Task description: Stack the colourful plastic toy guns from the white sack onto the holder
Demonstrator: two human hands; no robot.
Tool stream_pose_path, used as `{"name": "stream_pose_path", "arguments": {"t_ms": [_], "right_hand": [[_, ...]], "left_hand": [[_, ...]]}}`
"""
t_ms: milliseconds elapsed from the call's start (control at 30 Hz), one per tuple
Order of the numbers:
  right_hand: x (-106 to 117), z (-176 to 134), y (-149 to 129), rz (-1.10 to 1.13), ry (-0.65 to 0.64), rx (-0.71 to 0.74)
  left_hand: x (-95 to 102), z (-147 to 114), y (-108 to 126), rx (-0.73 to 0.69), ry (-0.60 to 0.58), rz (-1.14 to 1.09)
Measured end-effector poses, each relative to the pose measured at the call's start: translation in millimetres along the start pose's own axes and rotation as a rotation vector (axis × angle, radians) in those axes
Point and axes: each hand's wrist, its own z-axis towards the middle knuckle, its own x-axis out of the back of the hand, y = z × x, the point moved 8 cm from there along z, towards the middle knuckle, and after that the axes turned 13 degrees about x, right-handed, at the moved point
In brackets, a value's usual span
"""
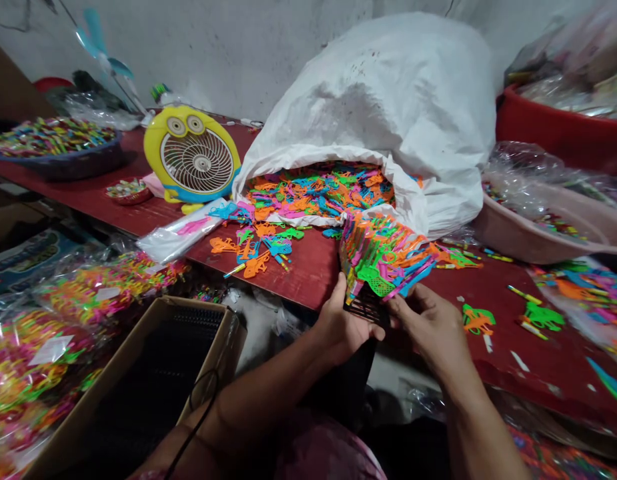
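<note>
My left hand (pixel 343 320) is wrapped round the lower end of a black slotted plastic rack (pixel 365 312). A dense row of thin, bright plastic toy pieces (pixel 388 257) stands in it, in green, orange, pink and blue. On the other side my right hand (pixel 431 327) has its thumb and fingers closed at the near end of the row, by a purple and a blue piece. Its fingertips are partly hidden. Behind the rack, a big white sack (pixel 388 87) lies open, full of similar loose pieces (pixel 313 193). More pieces (pixel 258 250) are scattered on the red table (pixel 293 273).
A yellow fan (pixel 201 157) stands left of the sack. Below it, a cardboard box (pixel 138 373) holds black racks, beside clear bags of toys (pixel 63 327). A pink basin (pixel 553 213) and a red tub (pixel 563 133) are at right. A blue basin (pixel 58 157) sits far left.
</note>
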Motion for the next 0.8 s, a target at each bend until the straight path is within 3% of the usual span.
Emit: {"name": "stream_pose_path", "arguments": {"t_ms": [100,333,633,800], "right_hand": [[3,1,2,-0.092,-0.002,0.015],[4,1,11,0.021,-0.045,0.006],[5,0,-6,-0.101,-0.009,0.012],[1,-12,5,-0.215,0.024,-0.009]], "left_hand": [[1.7,1,-1,-0.016,0.024,-0.009],[0.8,3,-3,-0.015,0.017,-0.022],[-3.2,2,-5,-0.028,0.020,-0.067],[0.7,1,-13,0.002,0.047,-0.057]]}}
